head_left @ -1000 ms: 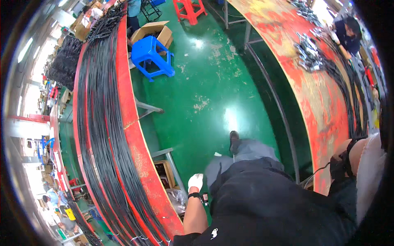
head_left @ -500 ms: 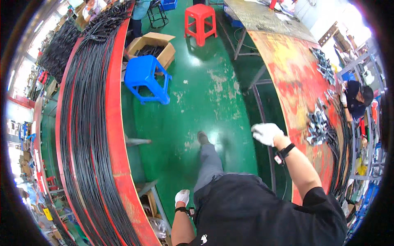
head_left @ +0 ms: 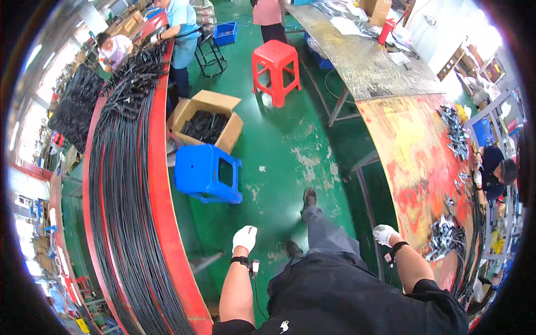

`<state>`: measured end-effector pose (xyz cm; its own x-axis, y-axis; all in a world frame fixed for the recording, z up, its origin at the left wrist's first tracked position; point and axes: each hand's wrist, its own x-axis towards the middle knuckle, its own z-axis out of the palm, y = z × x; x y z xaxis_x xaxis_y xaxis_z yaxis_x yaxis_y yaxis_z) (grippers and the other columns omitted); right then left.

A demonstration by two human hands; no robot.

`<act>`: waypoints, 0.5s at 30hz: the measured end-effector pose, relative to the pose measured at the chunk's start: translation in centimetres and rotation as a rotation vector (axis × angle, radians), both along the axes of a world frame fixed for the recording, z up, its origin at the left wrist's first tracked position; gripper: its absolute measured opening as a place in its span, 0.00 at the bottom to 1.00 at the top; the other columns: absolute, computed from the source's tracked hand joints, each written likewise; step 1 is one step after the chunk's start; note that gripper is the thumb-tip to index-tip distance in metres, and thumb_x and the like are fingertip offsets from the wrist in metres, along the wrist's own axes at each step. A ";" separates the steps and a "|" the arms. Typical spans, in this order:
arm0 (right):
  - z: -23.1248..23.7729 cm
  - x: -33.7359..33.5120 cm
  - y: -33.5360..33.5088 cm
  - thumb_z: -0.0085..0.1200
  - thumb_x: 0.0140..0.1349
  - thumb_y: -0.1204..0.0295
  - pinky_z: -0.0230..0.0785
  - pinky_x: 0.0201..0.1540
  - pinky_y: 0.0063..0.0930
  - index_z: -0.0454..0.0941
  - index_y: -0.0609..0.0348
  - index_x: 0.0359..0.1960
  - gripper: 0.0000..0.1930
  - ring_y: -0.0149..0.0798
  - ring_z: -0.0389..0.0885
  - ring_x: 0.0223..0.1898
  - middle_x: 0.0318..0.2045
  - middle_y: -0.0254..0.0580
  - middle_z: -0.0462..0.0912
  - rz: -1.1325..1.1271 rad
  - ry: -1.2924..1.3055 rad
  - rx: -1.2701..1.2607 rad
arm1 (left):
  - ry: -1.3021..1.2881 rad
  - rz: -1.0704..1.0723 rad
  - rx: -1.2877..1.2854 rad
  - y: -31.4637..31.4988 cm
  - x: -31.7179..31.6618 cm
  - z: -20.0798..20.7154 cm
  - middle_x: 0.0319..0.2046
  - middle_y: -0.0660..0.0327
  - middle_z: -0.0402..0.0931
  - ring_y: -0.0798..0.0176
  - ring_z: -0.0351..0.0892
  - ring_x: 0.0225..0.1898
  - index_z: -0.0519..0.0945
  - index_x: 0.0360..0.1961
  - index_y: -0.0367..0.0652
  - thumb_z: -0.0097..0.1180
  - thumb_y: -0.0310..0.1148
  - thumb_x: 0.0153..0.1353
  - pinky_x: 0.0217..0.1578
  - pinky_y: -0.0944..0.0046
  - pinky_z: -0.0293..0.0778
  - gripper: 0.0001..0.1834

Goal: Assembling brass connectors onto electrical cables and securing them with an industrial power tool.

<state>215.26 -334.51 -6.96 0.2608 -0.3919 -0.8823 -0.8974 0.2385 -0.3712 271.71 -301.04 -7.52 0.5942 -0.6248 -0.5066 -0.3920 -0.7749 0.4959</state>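
Left hand [head_left: 244, 238], white-gloved, hung empty over the green floor [head_left: 279, 145], fingers loosely curled, near the red edge of the long bench [head_left: 167, 223] loaded with black cables [head_left: 120, 184]. Right hand [head_left: 384, 234], also gloved and empty, hovered at the near edge of the red worktable [head_left: 419, 167], just beside metal connectors [head_left: 444, 237]. Farther out stood a blue stool [head_left: 206, 174].

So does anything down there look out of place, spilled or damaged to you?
Mostly wear: the green painted floor has pale scuffed patches, and the red-orange tabletop on the right is blotchy and worn. The open brown cardboard box of black cables sits askew beside the blue plastic stool. Both white-gloved hands, left and right, hold nothing.
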 end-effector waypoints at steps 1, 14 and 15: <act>1.1 3.9 -1.2 0.50 0.73 0.60 0.79 0.54 0.37 0.88 0.55 0.50 0.18 0.48 0.88 0.49 0.46 0.44 0.91 0.329 0.162 -0.185 | -0.014 -0.027 -0.018 -2.9 1.5 0.0 0.52 0.49 0.87 0.39 0.84 0.57 0.88 0.53 0.48 0.52 0.52 0.74 0.59 0.46 0.79 0.23; 0.8 36.3 -34.0 0.49 0.71 0.52 0.73 0.66 0.49 0.86 0.62 0.55 0.27 0.62 0.82 0.62 0.57 0.63 0.86 0.580 0.003 -0.445 | 0.195 0.056 0.377 -16.7 7.9 -0.7 0.60 0.48 0.85 0.41 0.82 0.63 0.87 0.58 0.46 0.49 0.55 0.73 0.66 0.47 0.75 0.29; 1.2 38.4 -36.4 0.49 0.71 0.52 0.74 0.65 0.49 0.86 0.62 0.54 0.27 0.63 0.82 0.61 0.55 0.64 0.86 0.554 -0.034 -0.444 | 0.192 0.116 0.352 -18.8 8.7 0.2 0.60 0.48 0.85 0.41 0.82 0.63 0.88 0.58 0.46 0.49 0.55 0.73 0.66 0.48 0.75 0.29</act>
<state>253.69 -370.89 -5.73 0.5500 -0.5145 -0.6578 -0.8293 -0.4299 -0.3570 280.43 -319.85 -7.32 0.5242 -0.3282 -0.7858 -0.2182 -0.9437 0.2487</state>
